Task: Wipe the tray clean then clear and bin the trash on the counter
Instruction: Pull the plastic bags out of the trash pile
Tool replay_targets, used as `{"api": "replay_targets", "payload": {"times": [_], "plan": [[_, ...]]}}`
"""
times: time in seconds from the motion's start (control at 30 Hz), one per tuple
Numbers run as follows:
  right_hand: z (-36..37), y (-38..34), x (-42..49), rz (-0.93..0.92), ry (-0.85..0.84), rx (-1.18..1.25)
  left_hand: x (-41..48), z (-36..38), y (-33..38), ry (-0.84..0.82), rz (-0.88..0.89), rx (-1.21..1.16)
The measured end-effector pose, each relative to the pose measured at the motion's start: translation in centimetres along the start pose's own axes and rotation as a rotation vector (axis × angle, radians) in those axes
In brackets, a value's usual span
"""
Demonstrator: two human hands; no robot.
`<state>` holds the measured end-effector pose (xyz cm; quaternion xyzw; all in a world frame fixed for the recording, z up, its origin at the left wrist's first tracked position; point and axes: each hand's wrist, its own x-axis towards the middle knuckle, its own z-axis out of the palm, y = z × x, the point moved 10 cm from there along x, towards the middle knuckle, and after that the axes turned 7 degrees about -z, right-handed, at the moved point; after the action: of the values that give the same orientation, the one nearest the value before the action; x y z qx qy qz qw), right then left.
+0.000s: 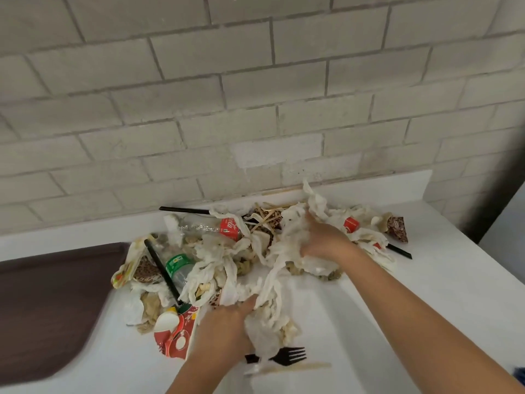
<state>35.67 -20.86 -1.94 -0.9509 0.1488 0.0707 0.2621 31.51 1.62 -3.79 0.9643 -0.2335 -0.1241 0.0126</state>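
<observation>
Grip: the left hand (224, 322) was clenched on a wad of soiled napkins (216, 260) at the near edge of the heap. The right hand (326, 241) had its fingers dug down and curled into more of the same paper on the far side.
Why held so: with one hand on each side of the heap, the person seemed to be drawing the loose paper inward into a bundle that could be lifted in one go.
Trash: it lay piled on the white counter (397, 294), from near the wall towards the front edge. It was mostly crumpled, stained white napkins, tangled round a clear bottle with a red label (210, 227) and a bottle with a green label (177, 265). A black straw (162, 268), a torn red carton (176, 336) and a patterned paper cup (397, 228) were also in the pile.
Tray: the tray (48, 302), dark brown, lay flat at the left end of the counter, with its near corner just beside the heap. Its visible surface was bare and looked wiped, though blur left fine smears uncertain.
Stage: wiping seemed done. The clearing looked barely started, since nearly all the rubbish was on the counter and no bin was in view.
Loose pieces: a black fork (287, 356) and a pale wooden stick (301, 366) lay just in front of the left hand, apart from the bundle and likely to need a separate pick.
Backdrop: a grey brick wall (255, 95).
</observation>
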Motion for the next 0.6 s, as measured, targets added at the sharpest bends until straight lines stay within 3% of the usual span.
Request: {"api": "replay_targets", "payload": {"times": [0.1,0.23,0.43,0.6], "plan": [[1.0,0.2,-0.5,0.02,-0.031,-0.085,-0.3,0.2,-1.4,0.0,-0.053,-0.021],[1.5,0.0,-3.3,-0.04,0.126,-0.112,-0.9,0.6,-2.8,-0.023,-0.101,-0.176],[3.5,1.7,-9.9,-0.103,0.2,0.015,-1.8,-0.5,-4.1,0.047,-0.16,-0.34],[2.5,4.6,-13.8,-0.048,0.452,0.347,-1.6,-1.0,-4.8,0.099,-0.171,-0.415]]}}
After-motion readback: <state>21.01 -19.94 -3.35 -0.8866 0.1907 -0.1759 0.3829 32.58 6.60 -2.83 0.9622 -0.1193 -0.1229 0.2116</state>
